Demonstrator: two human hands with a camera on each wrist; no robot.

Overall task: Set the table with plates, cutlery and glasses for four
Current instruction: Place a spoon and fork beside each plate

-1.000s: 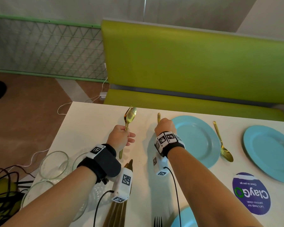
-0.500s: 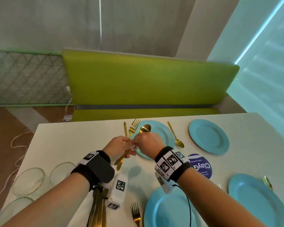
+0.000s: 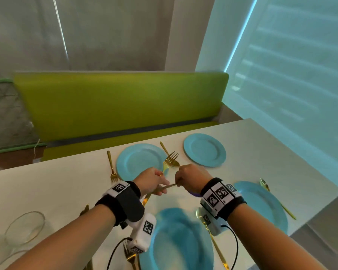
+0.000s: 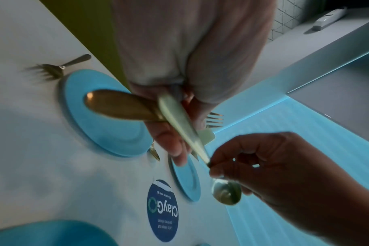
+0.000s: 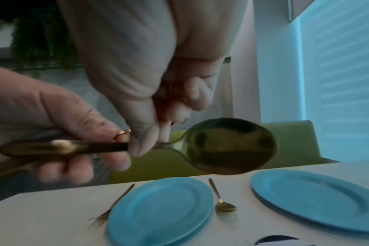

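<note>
My left hand (image 3: pixel 160 184) grips a gold fork (image 3: pixel 170 158), tines pointing up and away, together with the handle of a gold spoon (image 5: pixel 228 146). My right hand (image 3: pixel 180 182) pinches that spoon at its neck, the bowl just past its fingers (image 4: pixel 226 193). Both hands hover above the white table (image 3: pixel 57 188), between several blue plates: far left (image 3: pixel 137 162), far right (image 3: pixel 204 150), near right (image 3: pixel 261 207) and near (image 3: pixel 180 240). A fork (image 3: pixel 111 166) lies left of the far left plate, and a spoon (image 5: pixel 223 206) lies to its right.
Clear glasses (image 3: pixel 23 227) stand at the table's near left. Another spoon (image 3: pixel 277 199) lies right of the near right plate, one more (image 3: pixel 215 244) right of the near plate, and a fork (image 3: pixel 131 256) to its left. A green bench (image 3: pixel 121 102) runs along the far edge. A round sticker (image 4: pixel 162 209) marks the table's middle.
My right hand left the fork beside the far left plate, came over to my left hand and took the spoon by its neck. Both hands shifted right along the table.
</note>
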